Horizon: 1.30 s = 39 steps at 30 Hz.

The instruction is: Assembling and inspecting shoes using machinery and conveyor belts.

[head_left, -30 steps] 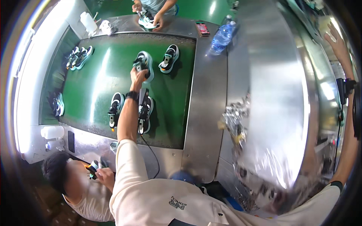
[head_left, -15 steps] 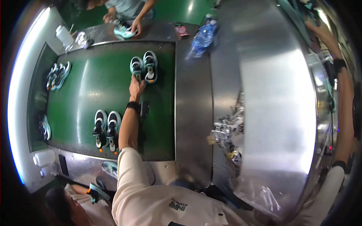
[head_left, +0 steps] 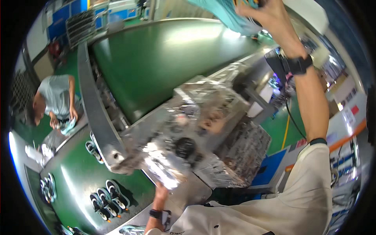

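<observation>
My right hand [head_left: 272, 19] is raised at the top right, its fingers closed on a teal shoe [head_left: 225, 15] with a dark and orange part beside the fingers. The picture's upper edge cuts off part of the shoe. Low in the middle, my left hand [head_left: 160, 194] is at the edge of crumpled silver foil [head_left: 162, 166]. Its fingers are blurred and partly hidden, so whether it grips anything is unclear. Several black, white and teal sneakers [head_left: 105, 199] stand on the green conveyor belt [head_left: 74, 176] to the left of that hand.
Foil-wrapped equipment [head_left: 235, 156] fills the middle, with a dark round knob [head_left: 185, 147]. Beyond it runs another green belt [head_left: 156, 58] with a grey metal rail [head_left: 94, 98]. A co-worker [head_left: 56, 96] at the left handles a teal shoe. A cable [head_left: 291, 113] hangs from my right wrist.
The view has swung to the right. My left hand has left the pair of sneakers on the belt and come back toward me. My right hand now holds a teal shoe up high.
</observation>
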Available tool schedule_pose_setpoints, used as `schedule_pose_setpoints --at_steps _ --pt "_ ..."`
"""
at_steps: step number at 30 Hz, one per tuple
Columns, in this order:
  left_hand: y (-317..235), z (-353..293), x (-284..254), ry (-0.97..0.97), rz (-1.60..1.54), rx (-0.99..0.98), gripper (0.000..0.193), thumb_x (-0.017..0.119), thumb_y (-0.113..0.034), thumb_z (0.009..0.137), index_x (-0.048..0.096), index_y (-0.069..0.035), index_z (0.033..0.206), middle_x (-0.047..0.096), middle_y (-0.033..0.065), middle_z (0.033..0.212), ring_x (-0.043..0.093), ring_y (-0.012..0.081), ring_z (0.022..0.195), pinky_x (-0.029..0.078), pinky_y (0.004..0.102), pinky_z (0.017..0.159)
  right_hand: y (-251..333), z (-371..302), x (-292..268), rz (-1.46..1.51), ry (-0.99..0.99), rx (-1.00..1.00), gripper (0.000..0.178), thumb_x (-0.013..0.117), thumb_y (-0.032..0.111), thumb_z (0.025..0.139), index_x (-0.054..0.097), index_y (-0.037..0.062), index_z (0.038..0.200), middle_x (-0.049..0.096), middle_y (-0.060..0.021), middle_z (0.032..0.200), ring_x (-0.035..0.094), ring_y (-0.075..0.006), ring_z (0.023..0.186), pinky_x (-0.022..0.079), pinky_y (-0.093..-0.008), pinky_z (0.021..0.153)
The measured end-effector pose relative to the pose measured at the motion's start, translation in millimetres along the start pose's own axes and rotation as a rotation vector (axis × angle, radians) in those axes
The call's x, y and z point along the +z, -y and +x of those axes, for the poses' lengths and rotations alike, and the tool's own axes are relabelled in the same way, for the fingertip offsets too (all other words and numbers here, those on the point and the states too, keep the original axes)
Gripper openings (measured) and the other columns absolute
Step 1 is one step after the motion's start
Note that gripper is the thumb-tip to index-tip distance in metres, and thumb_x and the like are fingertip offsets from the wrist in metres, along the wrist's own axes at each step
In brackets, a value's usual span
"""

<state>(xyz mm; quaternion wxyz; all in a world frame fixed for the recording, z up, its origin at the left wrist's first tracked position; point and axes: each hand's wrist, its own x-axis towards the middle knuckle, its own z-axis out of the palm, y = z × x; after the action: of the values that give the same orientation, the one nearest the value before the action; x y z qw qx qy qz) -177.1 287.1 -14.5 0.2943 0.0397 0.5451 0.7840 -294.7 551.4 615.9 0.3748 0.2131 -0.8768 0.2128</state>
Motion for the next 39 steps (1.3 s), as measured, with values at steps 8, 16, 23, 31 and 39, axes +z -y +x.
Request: schedule_pose_setpoints --at_steps 8,16,23,31,39 --pt "-171.5 -46.1 277.7 1.089 -0.503 -0.225 0.089 0.051 -0.064 0.088 0.03 0.002 0.145 0.037 0.0266 0.145 0.046 0.0398 0.128 0.035 0.0537 0.108 53.0 -244.8 -152.5 -0.07 0.35 0.059 0.053 0.076 0.013 0.066 0.059 0.0054 0.116 0.062 -0.0095 0.114 0.054 -0.0288 0.117 0.038 -0.0416 0.102" --pt "-108.4 -96.8 415.0 1.061 -0.516 -0.712 0.074 0.05 -0.05 0.093 0.041 0.01 0.135 0.053 0.0299 0.126 0.058 0.0395 0.112 0.048 0.0501 0.098 105.5 -481.9 -210.9 -0.255 0.171 0.656 0.06 0.066 0.0 0.066 0.057 0.0064 0.125 0.051 -0.0136 0.136 0.043 -0.0313 0.132 0.025 -0.046 0.113" --pt "-48.5 -137.6 479.7 0.993 -0.309 -0.547 0.054 0.049 -0.027 0.097 0.032 -0.004 0.143 0.05 0.0131 0.135 0.052 0.024 0.123 0.042 0.0387 0.104 127.8 -615.5 -212.7 0.385 -0.479 1.032 0.064 0.068 0.005 0.078 0.045 0.0009 0.137 0.05 -0.0125 0.137 0.05 -0.0239 0.125 0.042 -0.0381 0.103" --pt "-13.6 -184.2 483.7 0.673 -0.128 -0.672 0.049 0.04 -0.04 0.099 0.048 -0.005 0.132 0.06 0.0139 0.123 0.058 0.0282 0.114 0.044 0.0445 0.101 89.6 -688.2 -218.5 0.298 -0.445 0.979 0.03 0.057 0.005 0.088 0.062 0.0038 0.118 0.066 -0.0121 0.096 0.061 -0.0137 0.079 0.049 -0.0271 0.071" --pt "-37.9 -196.3 487.3 0.486 -0.144 -0.638 0.048 0.044 -0.04 0.099 0.049 -0.004 0.131 0.061 0.0141 0.122 0.059 0.0286 0.111 0.045 0.0458 0.099 57.6 -671.6 -210.6 0.508 -0.35 0.948 0.027 0.05 0.012 0.094 0.064 0.0022 0.116 0.068 -0.0044 0.097 0.056 -0.0106 0.078 0.047 -0.025 0.073"
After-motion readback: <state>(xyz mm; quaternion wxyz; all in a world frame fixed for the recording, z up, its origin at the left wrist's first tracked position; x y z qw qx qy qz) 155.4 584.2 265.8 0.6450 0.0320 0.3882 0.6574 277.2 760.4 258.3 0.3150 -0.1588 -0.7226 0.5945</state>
